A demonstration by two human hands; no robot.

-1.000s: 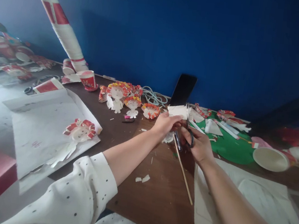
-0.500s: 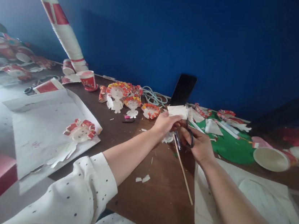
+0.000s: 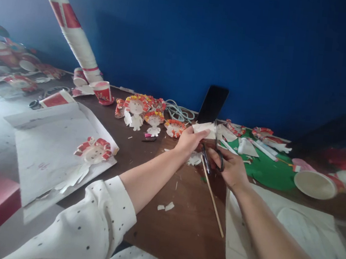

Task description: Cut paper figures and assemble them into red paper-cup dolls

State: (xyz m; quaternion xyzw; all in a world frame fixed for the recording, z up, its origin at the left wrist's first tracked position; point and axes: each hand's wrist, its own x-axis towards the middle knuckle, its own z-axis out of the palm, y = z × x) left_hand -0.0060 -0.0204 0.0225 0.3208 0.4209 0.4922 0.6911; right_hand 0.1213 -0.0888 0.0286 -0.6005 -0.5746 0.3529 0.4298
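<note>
Just right of frame centre: left hand (image 3: 188,142) pinches white paper (image 3: 203,129), thumb on top; right hand (image 3: 233,169) closed round scissors (image 3: 221,160) by the handles — blade at the paper's right part, blade gap can't be told. Change: left hand and paper shifted slightly leftward — probably a small repositioning mid-cut.

White paper (image 3: 204,129); dark scissors (image 3: 216,146) at its edge

Left grip (image 3: 189,142): white paper (image 3: 202,129) | right grip (image 3: 233,170): scissors (image 3: 216,142) | black phone (image 3: 213,105): near blue wall (image 3: 171,41)
</note>
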